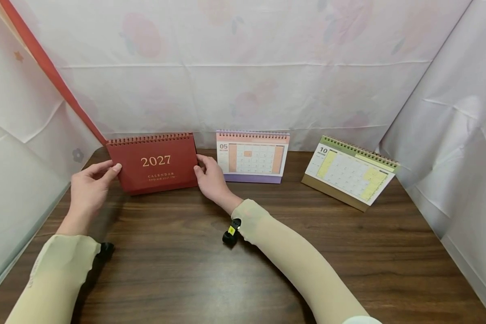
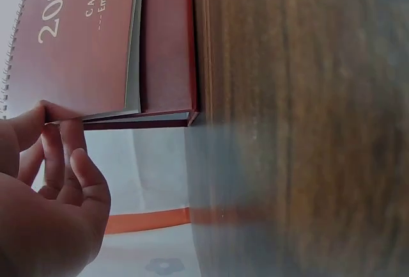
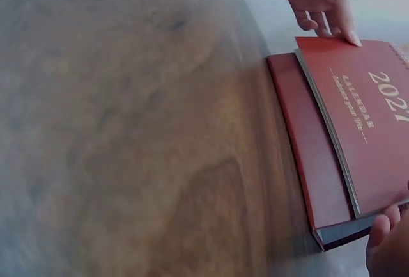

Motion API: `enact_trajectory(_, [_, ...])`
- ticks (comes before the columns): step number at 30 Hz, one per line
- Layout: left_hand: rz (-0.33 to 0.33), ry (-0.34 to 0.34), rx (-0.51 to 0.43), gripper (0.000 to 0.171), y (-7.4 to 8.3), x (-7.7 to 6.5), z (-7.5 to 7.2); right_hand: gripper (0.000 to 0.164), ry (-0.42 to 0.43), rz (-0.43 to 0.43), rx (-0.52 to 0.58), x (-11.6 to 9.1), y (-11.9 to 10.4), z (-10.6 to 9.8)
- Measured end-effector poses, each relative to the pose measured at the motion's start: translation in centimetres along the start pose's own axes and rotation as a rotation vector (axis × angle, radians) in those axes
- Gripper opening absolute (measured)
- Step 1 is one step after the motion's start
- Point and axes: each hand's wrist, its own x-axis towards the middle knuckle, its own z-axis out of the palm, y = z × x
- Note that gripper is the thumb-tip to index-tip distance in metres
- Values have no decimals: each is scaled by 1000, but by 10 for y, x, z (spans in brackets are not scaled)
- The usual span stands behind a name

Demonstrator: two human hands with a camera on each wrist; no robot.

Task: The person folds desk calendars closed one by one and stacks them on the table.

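Observation:
A red desk calendar [image 1: 158,164] with gold "2027" lettering and a spiral binding stands at the table's left back. My left hand [image 1: 90,184] pinches its left edge, thumb in front; in the left wrist view the thumb [image 2: 32,126] lies at the edge of the cover. At the opposite edge, my right hand [image 1: 213,179] holds the calendar's side, its thumb at the front. In the right wrist view the right fingertips [image 3: 382,226] are partly cut off by the frame. The cover pages sit slightly off the red base [image 2: 167,47].
A pink and purple calendar [image 1: 253,157] showing 05 stands just right of my right hand. Farther right, a green and yellow calendar [image 1: 348,173] showing 10 stands at an angle. White patterned cloth [image 1: 243,81] hangs behind the dark wooden table [image 1: 210,279].

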Motion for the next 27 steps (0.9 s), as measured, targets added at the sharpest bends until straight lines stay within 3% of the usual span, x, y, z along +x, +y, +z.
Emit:
enact_trajectory(11, [-12, 50, 40, 52, 7, -8, -14, 54, -81, -2, -110, -9, -20, 6])
enact_trajectory(15, [-10, 33, 27, 54, 10, -8, -16, 58, -100, 26, -33, -6, -19, 8])
enact_trajectory(22, [-7, -82, 91, 60, 15, -11, -15, 58, -129, 81, 187, -3, -17, 8])
enact_trajectory(27, [-26, -69, 73, 61, 12, -11, -18, 52, -153, 97, 166, -3, -21, 6])
